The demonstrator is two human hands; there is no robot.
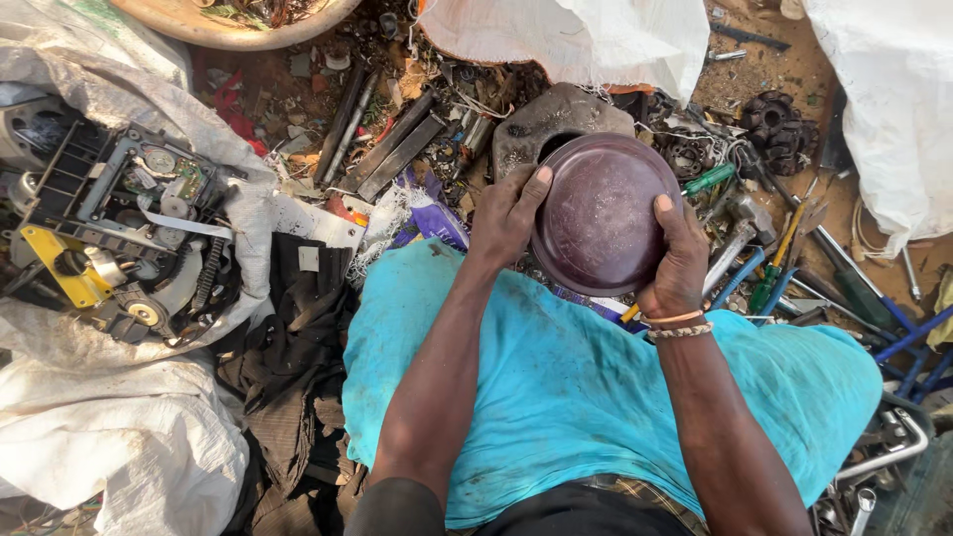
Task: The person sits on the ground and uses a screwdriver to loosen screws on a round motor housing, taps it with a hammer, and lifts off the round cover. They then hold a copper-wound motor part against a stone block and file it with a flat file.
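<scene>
A round, dark maroon dome-shaped disc (600,212) with a dusty, scratched surface is held in the centre of the frame, above the lap covered with turquoise cloth (596,387). It is gripped at its two edges only: the left hand (506,213) is closed on the left rim with the thumb on the top, and the right hand (680,258) is closed on the right rim in the same way. Because the surface looks smooth and curved, it is judged that the disc could slip out if one thumb is loosened. Below and behind it, in the upper middle and right of the frame, many scrap metal pieces (695,149) and blue-handled tools (794,268) are lying, so a dropped disc could be struck against them and cracked, or the fingers could be scratched on sharp edges.
</scene>
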